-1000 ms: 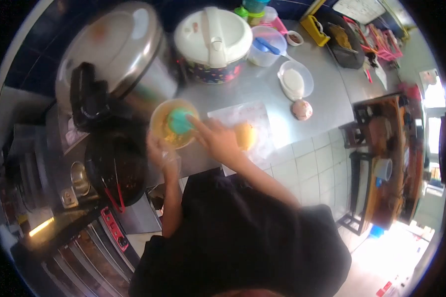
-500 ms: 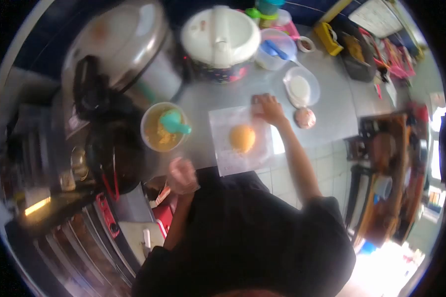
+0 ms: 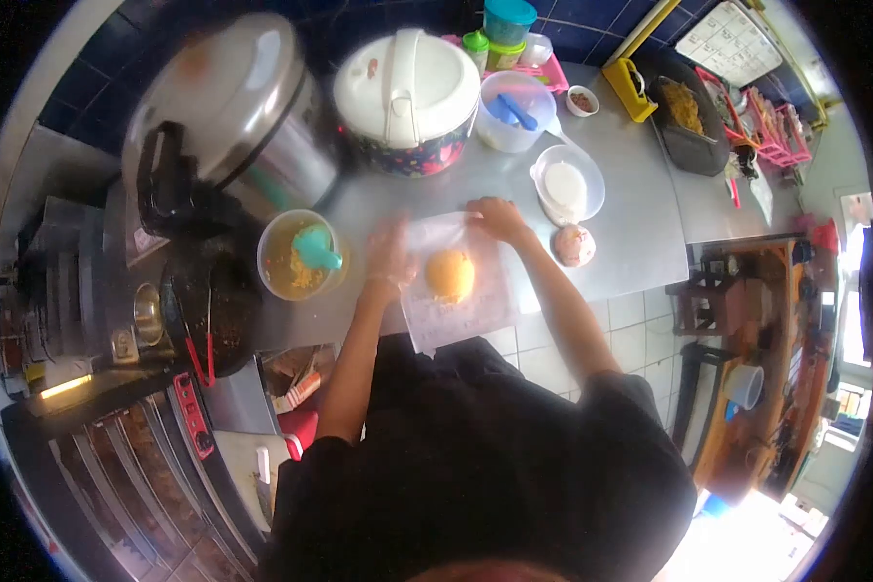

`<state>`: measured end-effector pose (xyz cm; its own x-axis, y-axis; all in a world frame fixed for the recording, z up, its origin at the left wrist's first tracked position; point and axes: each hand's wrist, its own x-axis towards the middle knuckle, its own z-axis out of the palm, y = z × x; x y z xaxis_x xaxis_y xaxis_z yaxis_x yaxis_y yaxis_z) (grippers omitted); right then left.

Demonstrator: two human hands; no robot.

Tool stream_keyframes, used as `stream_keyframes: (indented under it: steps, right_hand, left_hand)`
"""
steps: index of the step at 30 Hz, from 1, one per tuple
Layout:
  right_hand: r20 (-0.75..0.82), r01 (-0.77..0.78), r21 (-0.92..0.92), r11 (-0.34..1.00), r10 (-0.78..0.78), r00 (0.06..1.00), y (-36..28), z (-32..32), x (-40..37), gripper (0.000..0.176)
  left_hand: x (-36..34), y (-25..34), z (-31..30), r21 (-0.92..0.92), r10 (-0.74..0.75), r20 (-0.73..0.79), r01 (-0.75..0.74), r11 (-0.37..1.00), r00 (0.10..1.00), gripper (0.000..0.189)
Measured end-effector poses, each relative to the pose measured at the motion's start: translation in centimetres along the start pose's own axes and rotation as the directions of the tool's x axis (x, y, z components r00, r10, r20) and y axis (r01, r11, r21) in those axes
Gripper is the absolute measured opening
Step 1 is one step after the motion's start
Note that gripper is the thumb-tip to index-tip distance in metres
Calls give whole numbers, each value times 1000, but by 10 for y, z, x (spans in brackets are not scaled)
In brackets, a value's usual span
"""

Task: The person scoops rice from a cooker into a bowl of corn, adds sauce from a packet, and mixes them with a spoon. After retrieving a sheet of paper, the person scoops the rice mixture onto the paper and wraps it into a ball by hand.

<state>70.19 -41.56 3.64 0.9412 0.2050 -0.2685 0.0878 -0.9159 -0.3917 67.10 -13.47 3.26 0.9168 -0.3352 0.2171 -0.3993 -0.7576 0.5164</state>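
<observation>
A translucent sheet [image 3: 485,306] lies on the metal counter with a round yellow food mound [image 3: 450,275] on it. My right hand [image 3: 498,219] has its fingers closed on the sheet's far right corner. At the sheet's left edge is my left hand [image 3: 390,260], smeared by motion, so its fingers are unclear. A tub [image 3: 274,254] of yellow food with a turquoise scoop [image 3: 316,248] stands left of that hand. To the right, a pinkish round item [image 3: 573,246] sits beside a clear bowl [image 3: 592,181] holding something white.
Behind the sheet stands a white-lidded cooker [image 3: 407,97], with a big steel pot [image 3: 225,107] farther left. A plastic bowl with a blue utensil [image 3: 516,112], a small cup [image 3: 582,101] and a yellow holder [image 3: 630,89] line the back. A dark pan [image 3: 213,320] is at left.
My left hand has moved up from the counter's front edge to the sheet's left side. My right hand has come to the sheet's far corner, and the corner is now lifted a little.
</observation>
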Motion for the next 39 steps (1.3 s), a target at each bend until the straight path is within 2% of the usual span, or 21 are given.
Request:
stream_keyframes:
  steps: [2, 6, 8, 9, 11, 12, 14, 15, 18, 20, 21, 22, 24, 25, 26, 28, 30, 32, 33, 35, 39]
  right_hand:
    - [-76, -23, 51, 998, 27, 997, -1, -5, 4, 27]
    - [-192, -18, 83, 996, 34, 981, 0, -19, 11, 19]
    - [-293, 165, 3, 986, -157, 943, 7, -27, 9, 15]
    - [-295, 162, 1, 987, -154, 943, 12, -32, 3, 15]
    - [-300, 281, -83, 956, -293, 908, 21, -40, -12, 13]
    - [-297, 282, -81, 956, -293, 909, 23, -41, -22, 13]
    - [-367, 285, -107, 952, -304, 879, 28, -37, -47, 13]
    - [-362, 284, -107, 953, -303, 882, 36, -29, -56, 13]
    - [-354, 285, -84, 955, -296, 887, 43, -11, -77, 23]
    - [-426, 101, 204, 974, -5, 905, 35, -4, -96, 36]
    - [-350, 38, 325, 945, 83, 933, 34, 0, -104, 53]
    - [-349, 39, 326, 945, 81, 934, 33, 4, -119, 53]
    - [-406, 128, 110, 986, -73, 911, 17, -1, -155, 68]
    - [-328, 238, 42, 970, -211, 921, 22, 5, -164, 79]
    - [-323, 235, 43, 971, -209, 923, 21, 4, -171, 79]
    - [9, 363, -336, 869, -382, 924, 20, 4, -186, 87]
    - [-23, 395, -349, 850, -430, 903, 41, 24, -185, 82]
    - [-25, 521, -207, 828, -536, 844, 55, 36, -179, 64]
    - [-26, 520, -207, 828, -536, 843, 60, 41, -176, 64]
    - [-72, 522, -223, 823, -548, 833, 67, 45, -171, 47]
    - [-106, 551, -168, 817, -571, 814, 73, 44, -171, 40]
  left_hand:
    - [27, 11, -4, 248, -71, 257, 6, 969, 964, 80]
    - [71, 16, -7, 257, -134, 299, 56, 965, 945, 76]
    - [90, 13, -9, 57, -108, 604, 92, 994, 789, 62]
    - [88, 12, -7, 55, -104, 605, 89, 995, 790, 62]
    - [69, 8, -1, -97, 105, 445, -68, 993, 889, 44]
    - [57, -1, 12, -97, 102, 447, -65, 993, 889, 44]
    - [33, -17, 44, 26, 330, 268, -350, 937, 905, 38]
    - [29, -6, 39, 105, 286, 357, -343, 934, 889, 39]
    - [19, 25, 21, 121, 311, 391, -383, 916, 866, 40]
    - [23, 45, 5, 99, 278, 442, -355, 930, 853, 42]
    - [23, 52, 0, 75, 247, 496, -324, 943, 833, 45]
    - [21, 55, -4, 76, 244, 496, -322, 944, 833, 45]
    - [13, 59, -6, 63, 369, 387, -423, 904, 845, 61]
    - [11, 60, -5, 61, 367, 389, -421, 905, 845, 61]
    - [9, 61, -4, 16, 345, 446, -393, 920, 826, 67]
    - [1, 65, 0, -33, 328, 508, -362, 931, 797, 73]
    - [2, 70, -4, -58, 356, 481, -376, 925, 801, 77]
    - [3, 76, -11, -85, 370, 456, -374, 924, 809, 77]
    - [3, 78, -13, -115, 382, 430, -370, 922, 818, 77]
    - [-1, 73, -6, -117, 396, 413, -383, 916, 820, 77]
    - [-6, 69, 3, -110, 397, 371, -385, 916, 839, 76]
